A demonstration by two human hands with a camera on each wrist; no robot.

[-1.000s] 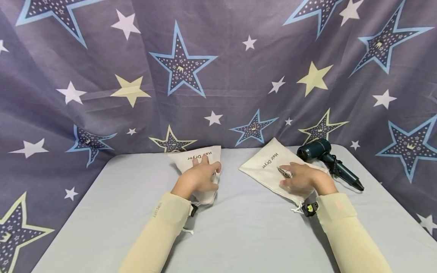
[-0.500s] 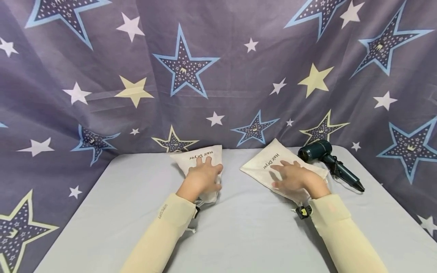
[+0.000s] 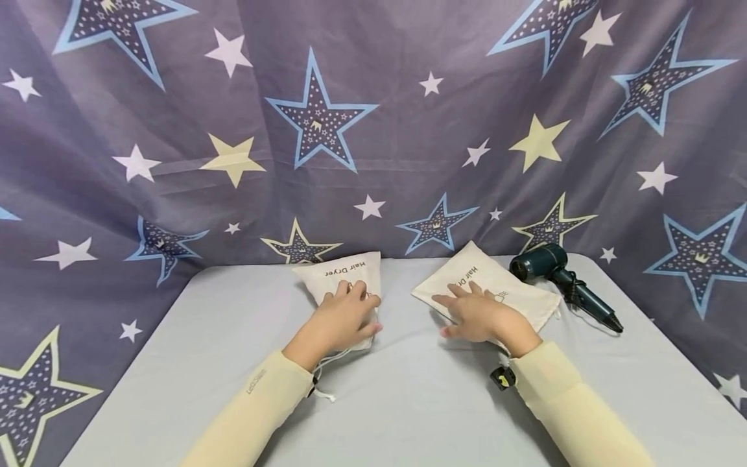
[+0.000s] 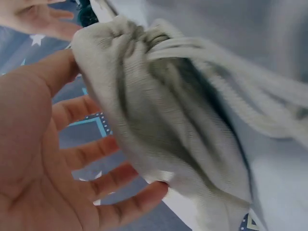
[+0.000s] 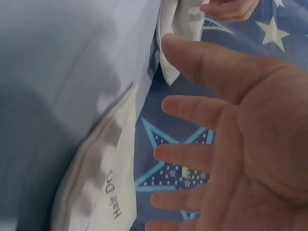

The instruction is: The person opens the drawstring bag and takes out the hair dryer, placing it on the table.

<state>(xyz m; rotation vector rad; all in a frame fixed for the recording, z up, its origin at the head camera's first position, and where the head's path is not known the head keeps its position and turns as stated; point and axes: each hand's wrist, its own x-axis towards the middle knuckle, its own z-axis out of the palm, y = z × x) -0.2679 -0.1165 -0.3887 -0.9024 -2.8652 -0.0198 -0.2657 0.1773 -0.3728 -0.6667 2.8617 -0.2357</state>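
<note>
A cream drawstring bag (image 3: 335, 267) printed "Hair Dryer" lies toward the back of the table, left of the middle. Over it reaches my left hand (image 3: 344, 318), fingers spread; in the left wrist view the thumb and little finger come right up to the gathered cloth (image 4: 159, 120). To the right lies a second bag (image 3: 525, 301) with the same print, flatter than the first. My right hand (image 3: 481, 314) is over its left part, covering some of the lettering. The right wrist view shows that palm with its fingers stretched out and a gap before the bag (image 5: 120, 183).
A dark green hair dryer (image 3: 537, 261) with its cord wound on the handle lies beside the right bag at the back right. White drawstring ends (image 3: 327, 395) trail from the left bag. Behind the pale table (image 3: 408, 402) hangs a star-patterned curtain (image 3: 408, 149).
My right hand has moved left across the right bag, uncovering its right end. My left hand has drawn back slightly toward me over the left bag. The head view has shifted a little.
</note>
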